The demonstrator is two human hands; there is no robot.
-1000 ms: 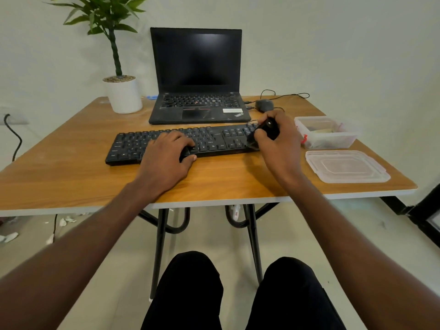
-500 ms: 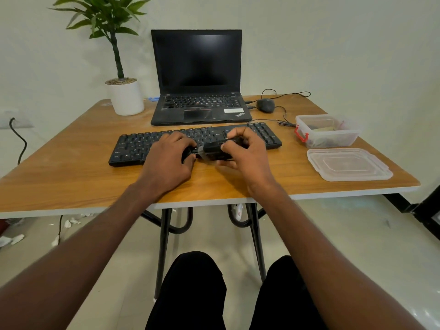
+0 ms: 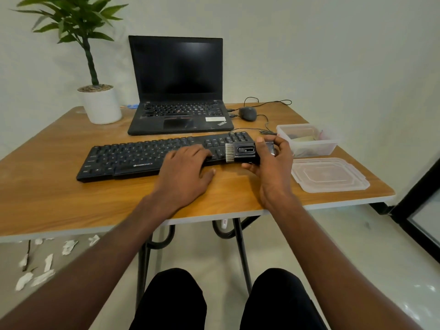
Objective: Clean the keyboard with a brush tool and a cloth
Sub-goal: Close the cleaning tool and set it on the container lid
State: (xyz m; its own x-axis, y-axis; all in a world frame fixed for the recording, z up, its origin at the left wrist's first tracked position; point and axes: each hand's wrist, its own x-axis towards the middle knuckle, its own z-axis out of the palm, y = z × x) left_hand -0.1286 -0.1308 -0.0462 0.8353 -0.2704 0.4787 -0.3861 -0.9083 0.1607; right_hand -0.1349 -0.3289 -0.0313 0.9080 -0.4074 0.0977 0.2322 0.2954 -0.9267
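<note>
I see the wooden table (image 3: 59, 186), and I use the black keyboard (image 3: 142, 158) in its middle as my reference. Behind the keyboard stands an open laptop (image 3: 177, 86) with a dark screen. Behind the keyboard's left end is a potted plant (image 3: 98, 104) in a white pot. To the right of the keyboard lies a clear lid (image 3: 329, 173), and behind the lid there is a clear container (image 3: 309, 141). A dark mouse (image 3: 248, 113) lies behind the keyboard's right end, beside the laptop. My left hand (image 3: 183, 173) rests flat on the keyboard's right half, fingers straight, holding nothing. My right hand (image 3: 273, 163) grips the brush tool (image 3: 241, 152) at the keyboard's right end, fingers curled around its black body. The pale bristles point left, toward the keys. I cannot tell if they touch the keys.
</note>
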